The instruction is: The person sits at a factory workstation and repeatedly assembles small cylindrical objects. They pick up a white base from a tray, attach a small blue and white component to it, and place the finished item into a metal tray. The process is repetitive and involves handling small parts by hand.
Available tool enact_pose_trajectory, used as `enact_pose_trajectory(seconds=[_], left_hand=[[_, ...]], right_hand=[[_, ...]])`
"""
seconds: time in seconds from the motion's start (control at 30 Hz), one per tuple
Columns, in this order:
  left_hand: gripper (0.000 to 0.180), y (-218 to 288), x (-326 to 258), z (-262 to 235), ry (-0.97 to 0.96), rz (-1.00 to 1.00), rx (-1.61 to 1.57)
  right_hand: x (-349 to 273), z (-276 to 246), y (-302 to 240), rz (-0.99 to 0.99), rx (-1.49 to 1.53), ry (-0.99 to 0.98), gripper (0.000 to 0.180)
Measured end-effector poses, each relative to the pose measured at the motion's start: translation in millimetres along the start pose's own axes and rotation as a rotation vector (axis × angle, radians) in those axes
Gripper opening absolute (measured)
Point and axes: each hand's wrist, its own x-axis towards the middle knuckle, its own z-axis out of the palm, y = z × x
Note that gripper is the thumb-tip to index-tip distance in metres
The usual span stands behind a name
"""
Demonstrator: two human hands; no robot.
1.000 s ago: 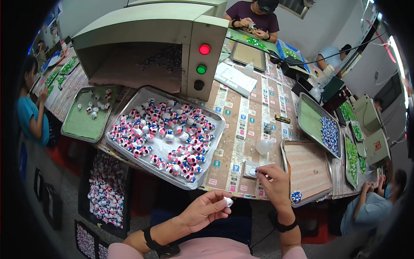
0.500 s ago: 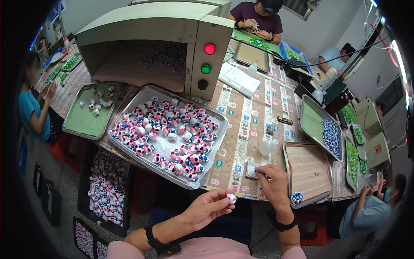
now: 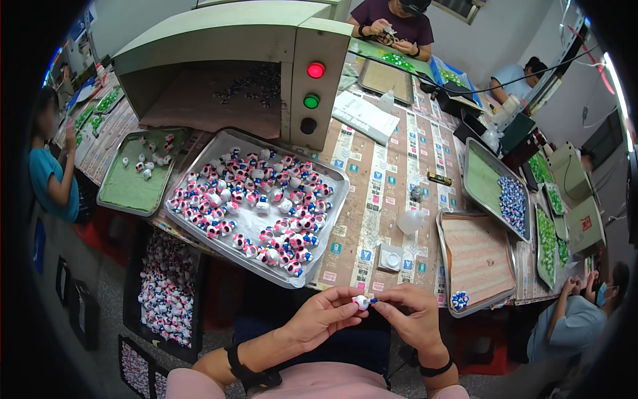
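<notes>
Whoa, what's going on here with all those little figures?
Someone is using two bare hands. The left hand holds a small white-and-pink piece, and the right hand holds a tiny blue piece close beside it. On the table, lots of little white, pink and blue figures lie in the big metal tray to the left. The pink-lined tray to the right has a blue-and-white bunch in one corner.

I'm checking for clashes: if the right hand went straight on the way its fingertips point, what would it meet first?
Most likely the small white piece in the left hand; whether the blue piece in the right hand touches it is unclear.
</notes>
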Motion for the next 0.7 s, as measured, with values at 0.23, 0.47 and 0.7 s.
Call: enact_pose_trajectory(seconds=[0.23,0.47,0.7], left_hand=[[0.03,-2,1,-2,0.016,0.002,0.018],[0.027,-4,-4,0,0.042,0.073,0.094],[0.025,-3,-7,0,0.073,0.149,0.254]], right_hand=[[-3,2,7,0.03,0.033,-0.034,0.017],[-5,8,7,-0.013,0.055,-0.027,0.017],[-9,11,6,-0.07,0.03,-0.023,0.019]])
